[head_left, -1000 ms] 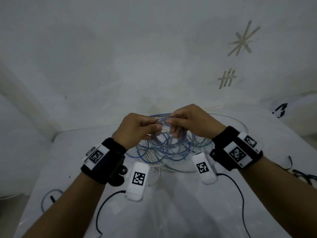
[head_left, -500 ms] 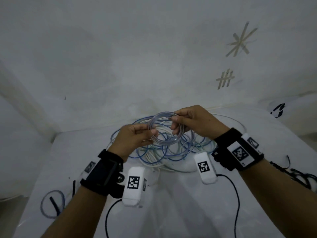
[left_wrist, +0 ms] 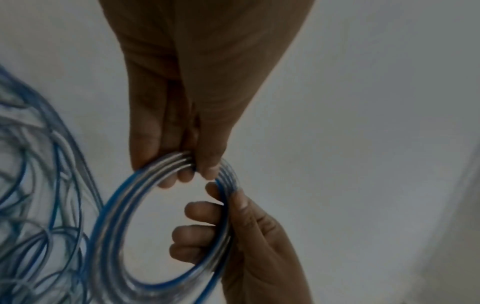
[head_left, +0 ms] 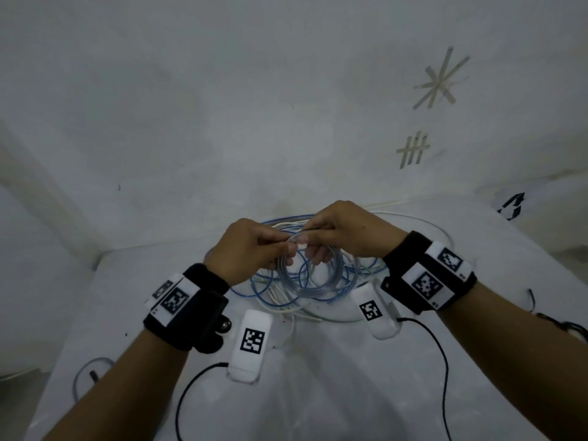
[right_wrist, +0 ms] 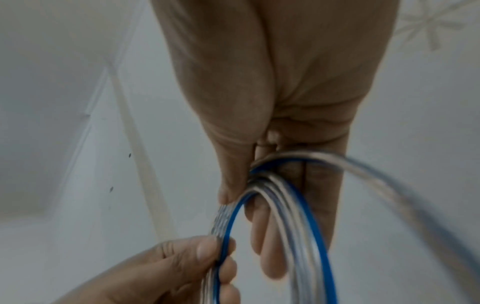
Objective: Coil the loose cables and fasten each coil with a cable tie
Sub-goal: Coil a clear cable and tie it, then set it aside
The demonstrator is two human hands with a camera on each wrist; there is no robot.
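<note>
Coil (head_left: 310,275) of clear cable with a blue stripe is held up above the bench (head_left: 318,393), in front of the loose tangle of blue and white cables (head_left: 276,297) lying on the bench surface. Left hand (head_left: 246,253) pinches the coil's top arc between thumb and fingers (left_wrist: 166,181), which are curled onto the strands; the left wrist view shows several turns lying side by side under the thumb. Right hand (head_left: 346,232) grips the same top arc just beside the left hand, thumb pressing the strands against curled fingers (right_wrist: 270,246); the two hands nearly touch. In the right wrist view one strand leaves the coil and runs off to the right, blurred. The lower part of the coil hangs free below both hands, over the tangle. Whether the hanging part touches the tangle cannot be told. A small separate loop of cable (head_left: 92,370) lies near the left edge of the bench, well apart from the coil. Tape marks (head_left: 440,82) are stuck on the wall behind the bench, up and to the right of the coil.
</note>
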